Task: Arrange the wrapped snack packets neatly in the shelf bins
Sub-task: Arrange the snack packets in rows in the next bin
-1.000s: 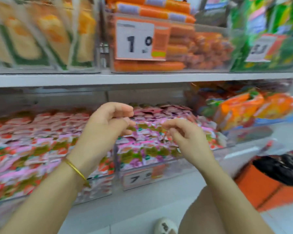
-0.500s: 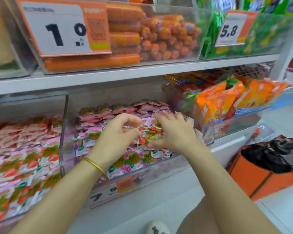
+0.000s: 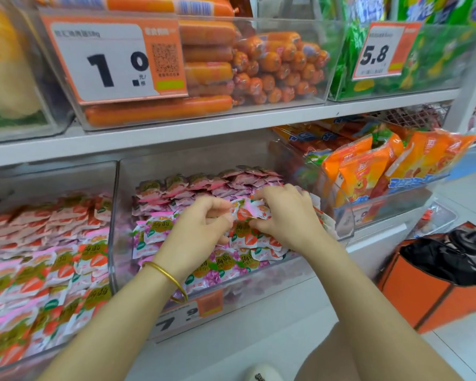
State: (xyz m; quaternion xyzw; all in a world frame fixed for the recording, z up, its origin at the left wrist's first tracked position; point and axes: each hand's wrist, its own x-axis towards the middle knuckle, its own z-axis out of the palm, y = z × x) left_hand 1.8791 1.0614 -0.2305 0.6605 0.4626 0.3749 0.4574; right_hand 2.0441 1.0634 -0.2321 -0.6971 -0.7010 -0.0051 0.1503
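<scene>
Both hands are inside the middle clear bin (image 3: 113, 229) on the lower shelf, over rows of small pink-and-white wrapped snack packets (image 3: 160, 232). My left hand (image 3: 201, 232), with a gold bangle at the wrist, pinches one end of a packet with a red strawberry print (image 3: 245, 211). My right hand (image 3: 286, 215) pinches the other end of that packet, lifted slightly above the stacked rows. Packets under the hands are hidden.
A second clear bin (image 3: 39, 270) at the left holds similar strawberry packets. Orange snack bags (image 3: 368, 166) fill the bin at the right. Orange sausages (image 3: 204, 72) sit in the upper shelf bin. An orange crate (image 3: 423, 292) stands on the floor at right.
The camera has come closer and turned right. Both hands went down from above the bin into it and closed on a strawberry packet, now lifted between them.
</scene>
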